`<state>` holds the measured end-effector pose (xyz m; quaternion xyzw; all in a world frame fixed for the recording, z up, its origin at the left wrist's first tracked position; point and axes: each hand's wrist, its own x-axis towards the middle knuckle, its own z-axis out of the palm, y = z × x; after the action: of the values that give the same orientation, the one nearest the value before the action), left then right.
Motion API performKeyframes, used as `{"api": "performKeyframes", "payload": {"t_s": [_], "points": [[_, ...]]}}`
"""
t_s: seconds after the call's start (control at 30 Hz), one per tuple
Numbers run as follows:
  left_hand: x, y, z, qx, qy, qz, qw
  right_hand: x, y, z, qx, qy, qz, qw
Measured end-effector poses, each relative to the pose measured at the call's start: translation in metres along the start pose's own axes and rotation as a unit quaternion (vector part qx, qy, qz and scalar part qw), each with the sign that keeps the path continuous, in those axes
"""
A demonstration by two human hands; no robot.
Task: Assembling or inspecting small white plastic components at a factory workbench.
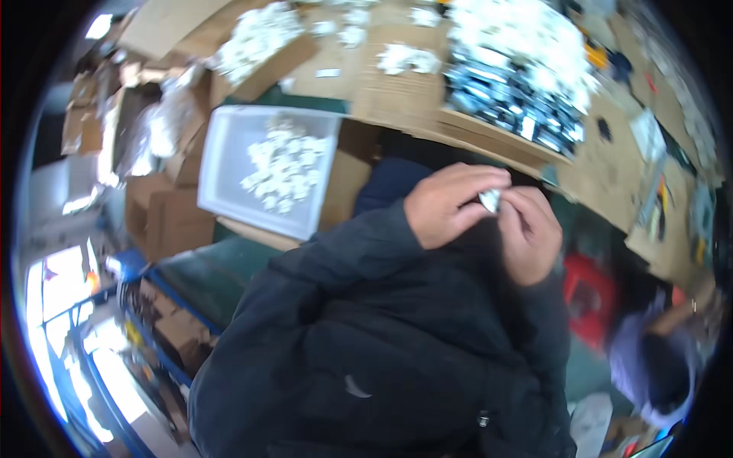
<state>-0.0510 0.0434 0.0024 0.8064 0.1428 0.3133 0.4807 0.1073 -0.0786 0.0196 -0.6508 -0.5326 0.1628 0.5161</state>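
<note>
My left hand point(452, 204) and my right hand point(532, 229) meet in front of my chest, near the table's front edge. Between their fingertips they pinch a small white piece point(490, 200), mostly covered by the fingers, so its exact kind does not show. Beyond the hands lies a pile of shiny dark metallic parts point(511, 95), with a heap of white pieces point(519, 38) behind it. To the left of my hands, a translucent plastic bin point(221, 172) holds several small white pieces point(284, 168).
More white pieces point(263, 38) fill a cardboard tray at the back left. Cardboard boxes point(172, 217) stand at far left. Hand tools point(660, 206) lie on the table's right side. A red plastic stool point(588, 298) and another person point(660, 359) are at lower right.
</note>
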Motion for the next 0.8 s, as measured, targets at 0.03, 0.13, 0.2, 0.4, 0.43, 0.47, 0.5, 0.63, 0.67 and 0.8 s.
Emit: {"api": "performKeyframes", "payload": {"t_s": [0.03, 0.13, 0.2, 0.4, 0.43, 0.47, 0.5, 0.63, 0.67, 0.8], "points": [[-0.006, -0.004, -0.003, 0.01, 0.001, 0.004, 1.0, -0.001, -0.003, 0.003, -0.007, -0.011, 0.003, 1.0], [-0.032, -0.015, -0.034, 0.033, 0.068, -0.114, 0.991, -0.009, -0.004, 0.012, 0.062, -0.026, 0.072, 0.995], [-0.055, -0.034, -0.062, 0.035, 0.151, -0.216, 0.964, -0.012, 0.004, 0.013, 0.073, -0.03, 0.078, 0.994], [-0.159, -0.136, -0.207, 0.281, 0.375, -0.361, 0.806, -0.012, 0.015, 0.011, 0.102, -0.037, 0.109, 0.988], [-0.18, -0.15, -0.231, 0.317, 0.403, -0.36, 0.779, -0.011, 0.016, 0.014, 0.103, -0.037, 0.107, 0.988], [-0.202, -0.162, -0.252, 0.344, 0.414, -0.346, 0.769, -0.01, 0.015, 0.017, 0.121, -0.041, 0.111, 0.986], [-0.215, -0.168, -0.266, 0.367, 0.425, -0.331, 0.758, -0.009, 0.015, 0.019, 0.136, -0.044, 0.115, 0.983], [-0.172, -0.138, -0.238, 0.398, 0.38, -0.353, 0.757, -0.011, 0.015, 0.02, 0.111, -0.047, 0.106, 0.987], [-0.146, -0.121, -0.22, 0.351, 0.373, -0.288, 0.809, -0.011, 0.013, 0.019, 0.099, -0.04, 0.107, 0.989], [-0.057, -0.075, -0.167, 0.277, 0.321, -0.089, 0.901, -0.012, 0.004, 0.017, 0.102, -0.031, 0.118, 0.987]]}}
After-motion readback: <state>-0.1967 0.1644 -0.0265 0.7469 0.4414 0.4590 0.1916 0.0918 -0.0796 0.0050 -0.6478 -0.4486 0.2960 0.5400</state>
